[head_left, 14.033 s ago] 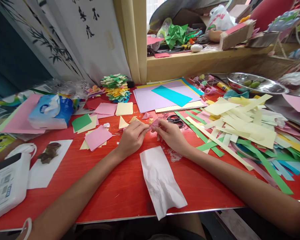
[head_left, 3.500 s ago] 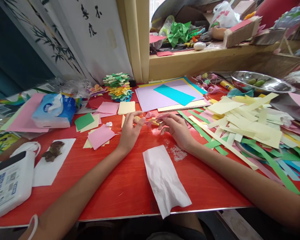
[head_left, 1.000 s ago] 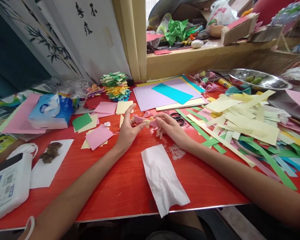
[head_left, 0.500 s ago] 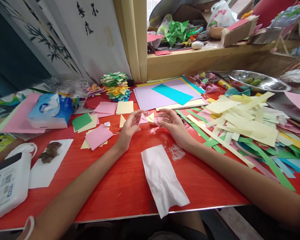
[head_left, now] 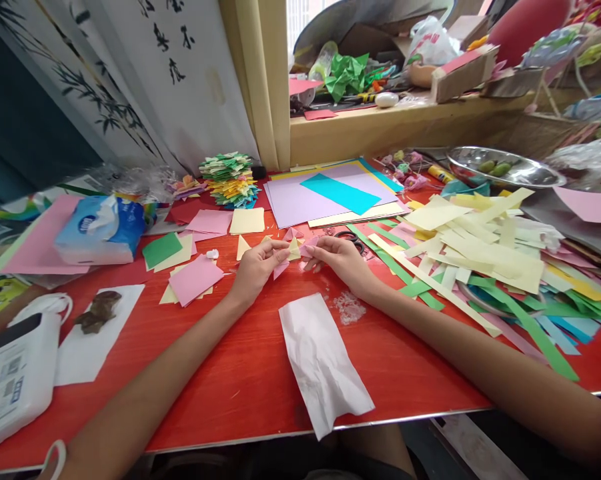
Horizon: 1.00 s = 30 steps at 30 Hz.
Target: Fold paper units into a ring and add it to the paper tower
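Note:
My left hand (head_left: 259, 268) is closed in a pinch on folded paper, with a pink tip (head_left: 281, 269) showing below its thumb. Between both hands a small yellow folded paper piece (head_left: 294, 249) stands up. My right hand (head_left: 341, 262) has its thumb and index finger together at a pink folded paper (head_left: 308, 248); how firmly it is gripped is partly hidden. Behind the fingers lie more folded pieces, among them a pink one (head_left: 292, 233). A yellow paper triangle (head_left: 243, 247) rests left of my left hand. Dark-handled scissors (head_left: 353, 241) lie behind my right hand.
A crumpled white paper (head_left: 325, 363) lies at the front. Pink squares (head_left: 196, 278) sit left, a heap of paper strips (head_left: 485, 243) right. Behind are lilac sheets (head_left: 285, 200), a stack of folded pieces (head_left: 230, 180), a tissue pack (head_left: 100, 230) and a metal dish (head_left: 530, 172).
My fingers have drawn in from a loose, spread pose to a pinch on the folded papers. The left hand sits slightly lower, and the view has shifted a little.

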Tool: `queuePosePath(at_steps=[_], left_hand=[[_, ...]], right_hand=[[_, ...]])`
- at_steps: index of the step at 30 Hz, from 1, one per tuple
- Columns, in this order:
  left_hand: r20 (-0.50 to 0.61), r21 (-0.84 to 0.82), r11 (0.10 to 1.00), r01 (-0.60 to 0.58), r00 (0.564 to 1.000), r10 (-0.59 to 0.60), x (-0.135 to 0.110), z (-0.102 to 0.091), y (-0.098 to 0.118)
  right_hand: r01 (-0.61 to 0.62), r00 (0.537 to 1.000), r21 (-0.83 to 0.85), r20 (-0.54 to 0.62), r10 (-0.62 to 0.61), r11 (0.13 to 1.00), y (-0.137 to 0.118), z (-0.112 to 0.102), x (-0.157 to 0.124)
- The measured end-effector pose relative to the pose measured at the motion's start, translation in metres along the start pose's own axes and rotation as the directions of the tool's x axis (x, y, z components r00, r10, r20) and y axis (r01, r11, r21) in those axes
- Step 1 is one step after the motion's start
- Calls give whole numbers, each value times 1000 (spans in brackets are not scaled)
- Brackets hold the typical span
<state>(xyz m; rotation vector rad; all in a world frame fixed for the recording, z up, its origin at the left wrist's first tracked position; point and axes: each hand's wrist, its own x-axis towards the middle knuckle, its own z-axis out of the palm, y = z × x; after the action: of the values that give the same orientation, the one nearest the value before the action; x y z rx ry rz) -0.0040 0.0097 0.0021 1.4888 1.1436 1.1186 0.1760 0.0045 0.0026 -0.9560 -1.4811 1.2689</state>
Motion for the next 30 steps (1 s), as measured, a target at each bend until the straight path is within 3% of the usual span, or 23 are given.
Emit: queuePosePath(at_steps=[6,19,23,26,30], left_hand=[[139,99,995,-7,990,-7,-2,0,3],[232,86,996,9,972,-29,-3,1,8],[155,30,999,33,987,-37,-3,0,8],[49,-57,998,34,998,-32,-1,-1,6],[-51,-191,981,18,998,-28,2,-2,4]], right_hand=[[-10,998,-57,58,13,998,-3,2,-2],[3,989,-124,150,16,992,-3,4,-6],[98,995,-246,1,-101,964,-3,2,-5],[142,969,-443,-119,-215,885,-1,-2,-1],[242,951,-556,-28,-309,795,6,-6,4]])
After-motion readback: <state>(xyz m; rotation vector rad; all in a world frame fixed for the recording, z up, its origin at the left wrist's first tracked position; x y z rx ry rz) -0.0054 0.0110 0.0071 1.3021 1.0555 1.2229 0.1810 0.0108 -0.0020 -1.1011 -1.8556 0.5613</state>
